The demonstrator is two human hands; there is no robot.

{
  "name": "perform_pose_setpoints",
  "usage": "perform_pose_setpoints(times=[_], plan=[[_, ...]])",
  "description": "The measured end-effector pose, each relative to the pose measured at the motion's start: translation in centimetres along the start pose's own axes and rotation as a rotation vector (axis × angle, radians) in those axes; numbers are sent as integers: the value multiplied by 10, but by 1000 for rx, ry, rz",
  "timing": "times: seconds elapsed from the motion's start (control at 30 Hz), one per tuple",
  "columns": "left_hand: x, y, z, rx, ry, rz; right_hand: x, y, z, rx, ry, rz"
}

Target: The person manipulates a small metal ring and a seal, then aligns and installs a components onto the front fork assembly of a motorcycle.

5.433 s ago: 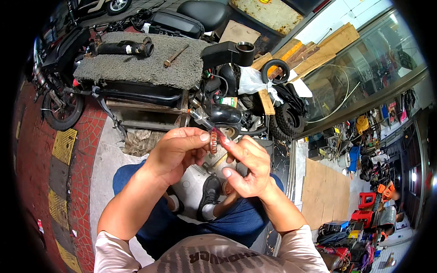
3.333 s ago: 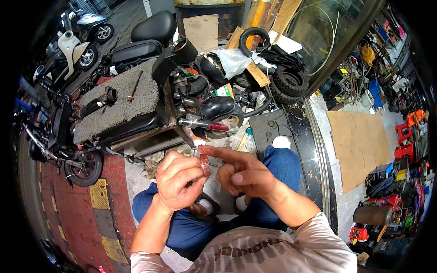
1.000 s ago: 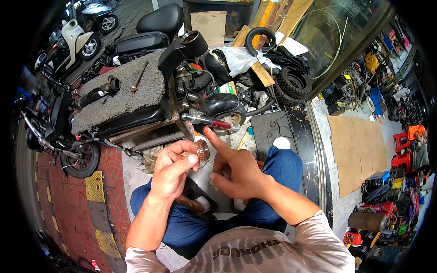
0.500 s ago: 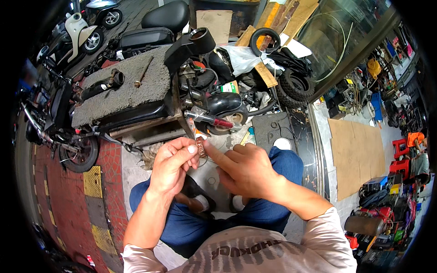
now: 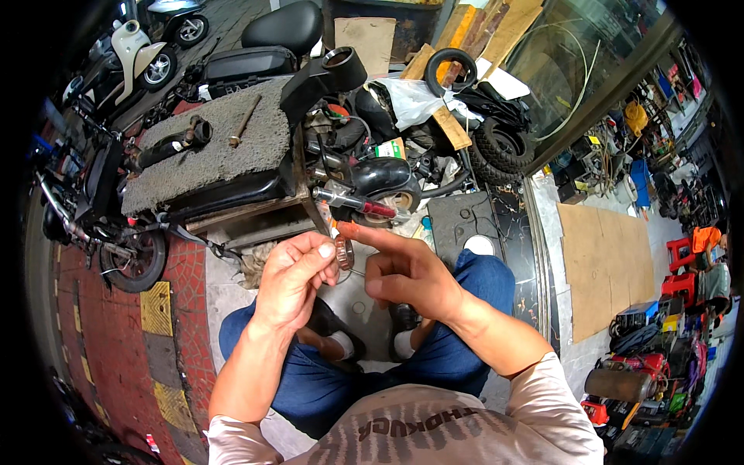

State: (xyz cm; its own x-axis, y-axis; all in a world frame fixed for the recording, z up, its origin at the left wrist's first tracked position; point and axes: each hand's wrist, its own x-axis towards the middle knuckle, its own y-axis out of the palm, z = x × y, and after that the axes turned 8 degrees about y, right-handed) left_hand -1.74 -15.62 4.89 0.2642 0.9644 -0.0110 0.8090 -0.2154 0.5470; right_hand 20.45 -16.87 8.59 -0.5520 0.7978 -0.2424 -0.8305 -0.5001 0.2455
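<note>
Between the thumb and fingers of my left hand (image 5: 293,277) is a small bearing ring (image 5: 344,253), with gaps around its side and a reddish, greasy look. It is tilted, and my fingers cover part of it. My right hand (image 5: 418,277) holds nothing. Its index finger stretches out just above the ring, with reddish-orange grease on the tip, while the other fingers are curled. Whether that fingertip touches the ring I cannot tell. Both hands are above the floor between my knees.
Ahead stands a carpet-topped wooden bench (image 5: 225,167), bearing a dark pipe (image 5: 174,147) and a bolt-like rod (image 5: 246,120). Motorcycle parts and a red-and-silver fork tube (image 5: 364,204) lie beside it. Tires (image 5: 504,147) rest farther right. A cardboard sheet (image 5: 607,263) covers some floor.
My right index finger has lifted and extended over the top of the bearing ring, showing its greasy tip. My left hand keeps the ring in nearly the same place.
</note>
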Motion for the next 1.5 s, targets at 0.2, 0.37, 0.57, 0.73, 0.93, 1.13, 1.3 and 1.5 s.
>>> perform_pose_setpoints(times=[0.2, 0.37, 0.57, 0.73, 0.93, 1.13, 1.3, 1.5], plan=[[1, 4, -1, -115, -25, -57, -10, 3, 2, -513, -168, -82], [2, -4, 0, -201, -31, -10, -4, 5, -4, -151, -120, -67], [1, -2, -5, -193, -30, -14, 9, 2, -9, 314, -23, 103], [-3, -2, -8, 5, 19, 27, 14, 2, -14, 592, -29, 151], [-5, 0, -5, 123, 98, 69, 13, 1, -22, 601, -54, 196], [-5, 0, -4, 113, 83, 42, 7, 7, -19, 505, -45, 142], [-4, 1, -5, 79, 69, 29, 2, 12, -17, 385, -51, 92], [-3, 1, -4, 62, 56, 8, -1, 15, -16, 274, -61, 57]])
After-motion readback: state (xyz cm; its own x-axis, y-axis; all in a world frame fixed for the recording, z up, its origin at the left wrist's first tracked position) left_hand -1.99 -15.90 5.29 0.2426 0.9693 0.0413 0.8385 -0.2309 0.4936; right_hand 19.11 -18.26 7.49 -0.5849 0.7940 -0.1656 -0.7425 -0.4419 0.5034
